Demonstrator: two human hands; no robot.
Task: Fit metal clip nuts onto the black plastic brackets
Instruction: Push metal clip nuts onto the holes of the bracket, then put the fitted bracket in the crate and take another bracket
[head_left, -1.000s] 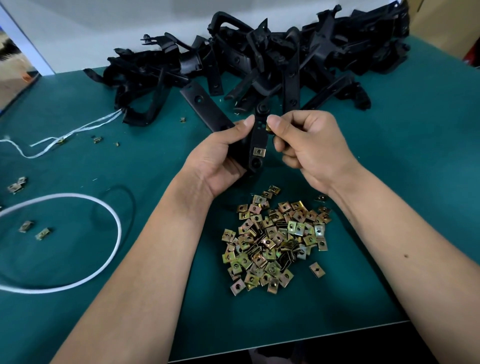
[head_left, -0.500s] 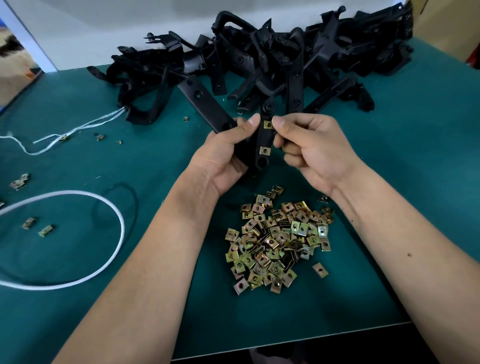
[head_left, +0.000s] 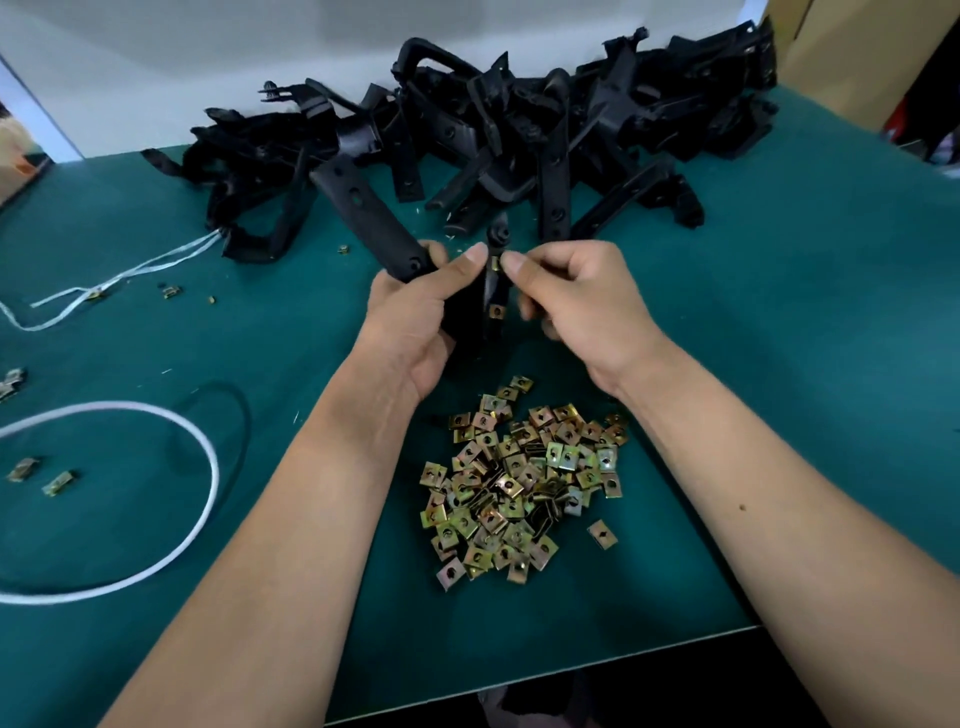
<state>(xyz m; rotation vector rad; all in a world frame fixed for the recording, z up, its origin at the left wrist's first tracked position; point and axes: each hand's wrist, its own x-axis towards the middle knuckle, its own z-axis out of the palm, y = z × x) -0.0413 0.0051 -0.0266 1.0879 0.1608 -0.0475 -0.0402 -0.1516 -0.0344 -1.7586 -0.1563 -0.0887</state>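
Black bracket (head_left: 480, 306): I hold it up over the middle of the desk (head_left: 779, 364), one arm slanting far-left, the other standing between my hands.
Left hand (head_left: 415, 317): my grip is wrapped round the bracket's lower body, thumb up against the standing arm.
Right hand (head_left: 566, 296): thumb and forefinger pinch a clip nut (head_left: 496, 264) at the upper part of that arm, so this grip is clamped on the nut.
Fitted nut (head_left: 497, 312): one clip already sits lower on the same arm.
Step in hand: seating the upper clip; I judge it is on the edge but I cannot tell whether it is fully home.
Next move: likely a firm push along the arm until the clip's hole lines up with the bracket's, with my left hand bracing.
Loose clip nuts (head_left: 519, 483): heaped near me, just below my wrists, within easy reach.
Bracket pile (head_left: 519, 130): tangled along the far side, close behind my fingers.
White cord (head_left: 171, 431): looped at the near left, well apart.
Room: open green desk to the right; the near edge lies just beyond the heap.
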